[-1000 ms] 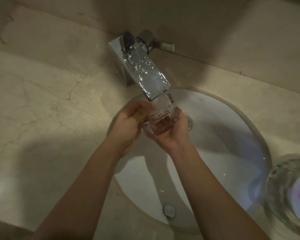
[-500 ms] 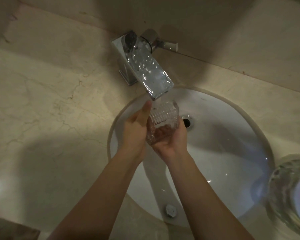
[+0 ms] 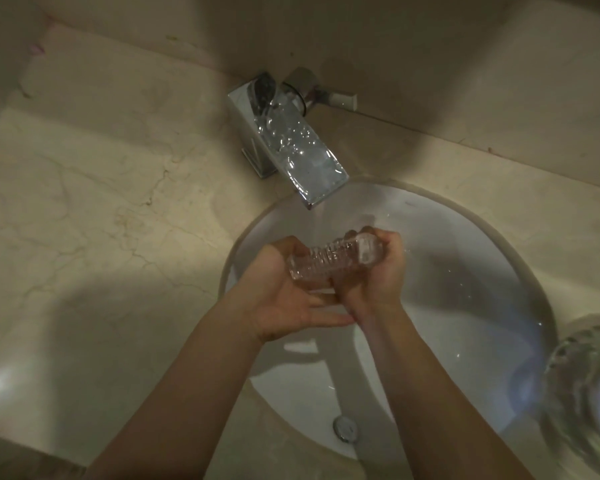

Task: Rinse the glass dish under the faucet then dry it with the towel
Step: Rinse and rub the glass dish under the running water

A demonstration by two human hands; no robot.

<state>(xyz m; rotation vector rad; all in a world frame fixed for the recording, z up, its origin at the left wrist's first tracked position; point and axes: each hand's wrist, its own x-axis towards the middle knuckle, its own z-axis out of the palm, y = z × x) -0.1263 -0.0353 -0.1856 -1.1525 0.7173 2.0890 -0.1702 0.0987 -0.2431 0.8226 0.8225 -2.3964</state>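
Note:
The ribbed clear glass dish [image 3: 329, 263] lies tilted on its side between both hands, over the white sink basin [image 3: 465, 278]. My left hand [image 3: 281, 292] cups it from the left and below, fingers stretched under it. Around its right end my right hand [image 3: 378, 271] is closed. Above and behind stands the chrome faucet [image 3: 291, 143], its flat spout covered with running water; the stream falls just behind the dish. No towel is in view.
A beige marble counter [image 3: 101, 220] surrounds the basin. A second glass bowl [image 3: 589, 393] with something pink in it sits at the right edge. The overflow plug [image 3: 345, 427] is on the basin's near wall. A wall rises behind the faucet.
Both hands have drawn the dish down and toward me, away from the spout, and turned it from upright onto its side. My left hand has shifted under it.

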